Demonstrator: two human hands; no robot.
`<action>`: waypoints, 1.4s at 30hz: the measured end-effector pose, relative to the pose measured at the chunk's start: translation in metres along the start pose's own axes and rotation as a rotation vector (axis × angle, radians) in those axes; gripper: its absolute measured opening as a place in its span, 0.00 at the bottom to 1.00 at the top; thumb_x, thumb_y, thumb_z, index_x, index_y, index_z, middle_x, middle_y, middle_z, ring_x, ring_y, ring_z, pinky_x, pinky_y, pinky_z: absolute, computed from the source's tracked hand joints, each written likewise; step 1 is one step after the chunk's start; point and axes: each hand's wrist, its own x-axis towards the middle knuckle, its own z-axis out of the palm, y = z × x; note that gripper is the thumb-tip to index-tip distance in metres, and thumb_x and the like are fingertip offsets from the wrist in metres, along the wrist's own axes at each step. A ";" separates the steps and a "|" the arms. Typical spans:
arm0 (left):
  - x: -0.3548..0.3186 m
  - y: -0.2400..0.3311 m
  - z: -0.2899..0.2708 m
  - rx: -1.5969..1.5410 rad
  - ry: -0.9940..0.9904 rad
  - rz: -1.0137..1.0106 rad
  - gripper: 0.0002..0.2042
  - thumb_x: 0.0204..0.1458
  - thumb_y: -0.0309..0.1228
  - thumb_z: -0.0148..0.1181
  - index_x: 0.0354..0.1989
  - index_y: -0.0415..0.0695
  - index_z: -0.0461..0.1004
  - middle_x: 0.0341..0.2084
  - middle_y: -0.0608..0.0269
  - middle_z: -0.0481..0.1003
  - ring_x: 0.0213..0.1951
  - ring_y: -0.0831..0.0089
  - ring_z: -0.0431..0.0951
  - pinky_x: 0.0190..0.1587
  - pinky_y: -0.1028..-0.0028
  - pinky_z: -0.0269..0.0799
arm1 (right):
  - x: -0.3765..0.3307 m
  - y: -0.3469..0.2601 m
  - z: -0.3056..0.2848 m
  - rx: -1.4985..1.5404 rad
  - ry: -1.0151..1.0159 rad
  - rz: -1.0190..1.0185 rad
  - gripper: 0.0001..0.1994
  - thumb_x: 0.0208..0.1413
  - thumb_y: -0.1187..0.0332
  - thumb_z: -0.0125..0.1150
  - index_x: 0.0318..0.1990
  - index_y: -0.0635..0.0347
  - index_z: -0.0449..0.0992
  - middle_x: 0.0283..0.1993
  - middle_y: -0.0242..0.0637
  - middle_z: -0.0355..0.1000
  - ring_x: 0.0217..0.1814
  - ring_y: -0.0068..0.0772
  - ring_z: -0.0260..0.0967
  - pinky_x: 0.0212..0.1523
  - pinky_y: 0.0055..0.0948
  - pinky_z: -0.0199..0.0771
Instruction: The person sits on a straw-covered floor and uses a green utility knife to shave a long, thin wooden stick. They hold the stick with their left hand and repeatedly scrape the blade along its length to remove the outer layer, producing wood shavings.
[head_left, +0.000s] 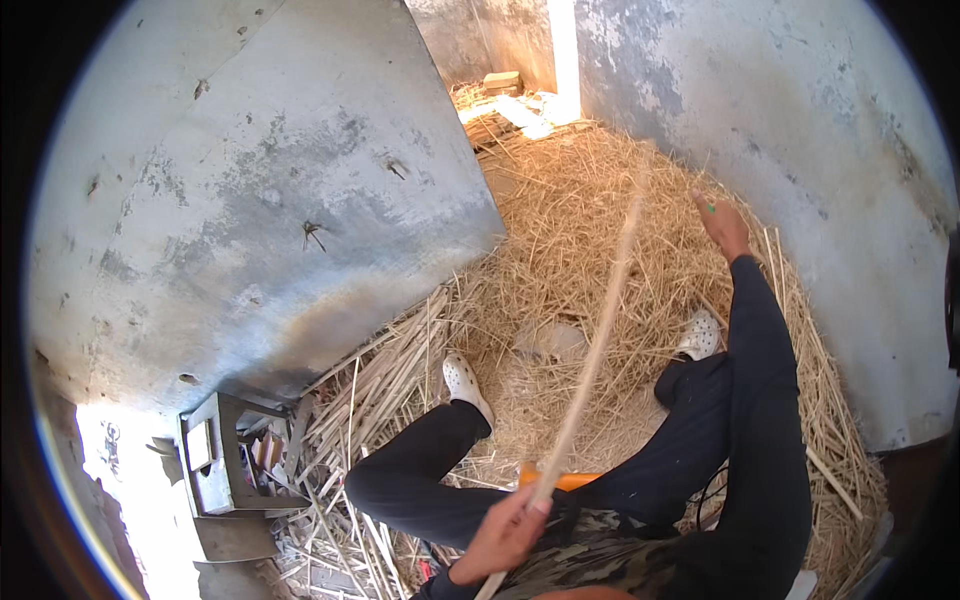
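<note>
My left hand (pixel 500 540), low in the middle in front of my body, is closed around the lower part of a long pale stalk (pixel 590 375). The stalk, like a cane or reed, slants up and away over the straw, and its far end is blurred by motion. My right arm reaches out to the right. My right hand (pixel 727 228) is above the straw near the wall, apart from the stalk. Its fingers look curled, with a small green spot at them; what they hold is too small to make out. An orange object (pixel 570 481) shows between my legs, partly hidden.
Loose straw (pixel 570 210) covers the floor, with cut stalks (pixel 375 400) piled at the left. Worn grey walls (pixel 290 190) stand on both sides. An open box (pixel 225 455) with odds and ends is at lower left. A brick (pixel 502 83) lies in the far sunlit gap. My feet wear white clogs (pixel 466 388).
</note>
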 end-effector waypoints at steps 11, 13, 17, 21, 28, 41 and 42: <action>0.037 0.024 -0.014 -0.170 0.031 0.039 0.20 0.67 0.36 0.40 0.62 0.39 0.58 0.12 0.73 0.60 0.12 0.86 0.56 0.16 0.85 0.55 | -0.173 -0.164 -0.050 0.353 -0.220 -0.804 0.37 0.49 0.27 0.48 0.14 0.55 0.72 0.09 0.36 0.60 0.12 0.36 0.62 0.16 0.38 0.60; 0.038 0.026 -0.010 -0.175 0.018 0.036 0.19 0.67 0.36 0.40 0.62 0.39 0.58 0.13 0.74 0.60 0.12 0.87 0.56 0.16 0.85 0.54 | -0.184 -0.169 -0.047 0.293 -0.193 -0.862 0.37 0.48 0.26 0.48 0.14 0.55 0.73 0.09 0.36 0.60 0.12 0.37 0.62 0.16 0.39 0.60; 0.038 0.030 -0.002 -0.120 0.011 0.042 0.19 0.66 0.36 0.42 0.60 0.39 0.59 0.13 0.74 0.60 0.13 0.87 0.55 0.16 0.85 0.51 | -0.147 -0.155 -0.023 0.193 -0.280 -0.687 0.39 0.49 0.26 0.45 0.13 0.57 0.70 0.09 0.38 0.60 0.12 0.40 0.62 0.16 0.40 0.60; 0.032 0.026 -0.001 -0.148 0.014 0.019 0.18 0.66 0.36 0.43 0.59 0.39 0.60 0.12 0.75 0.59 0.13 0.86 0.55 0.15 0.84 0.51 | -0.119 -0.153 -0.025 0.161 -0.294 -0.546 0.38 0.51 0.27 0.45 0.13 0.57 0.71 0.09 0.39 0.60 0.12 0.39 0.62 0.16 0.41 0.60; 0.030 0.018 -0.012 -0.183 0.052 0.006 0.18 0.66 0.34 0.43 0.61 0.39 0.58 0.16 0.75 0.59 0.15 0.88 0.55 0.17 0.85 0.52 | -0.196 -0.173 -0.019 0.322 -0.297 -0.911 0.37 0.48 0.27 0.49 0.12 0.56 0.69 0.09 0.38 0.60 0.12 0.43 0.62 0.16 0.40 0.60; 0.018 0.017 -0.004 -0.216 -0.024 0.005 0.18 0.65 0.33 0.45 0.60 0.39 0.58 0.17 0.77 0.59 0.16 0.88 0.56 0.18 0.84 0.49 | -0.100 -0.142 0.019 0.253 -0.185 -0.603 0.37 0.51 0.26 0.44 0.12 0.53 0.68 0.08 0.28 0.54 0.10 0.30 0.50 0.13 0.35 0.51; 0.021 0.020 -0.001 -0.230 -0.019 0.014 0.18 0.64 0.34 0.45 0.59 0.39 0.58 0.17 0.77 0.59 0.16 0.87 0.56 0.18 0.84 0.49 | -0.085 -0.139 0.010 0.266 -0.117 -0.651 0.38 0.53 0.27 0.42 0.11 0.53 0.67 0.08 0.27 0.53 0.10 0.28 0.47 0.13 0.35 0.48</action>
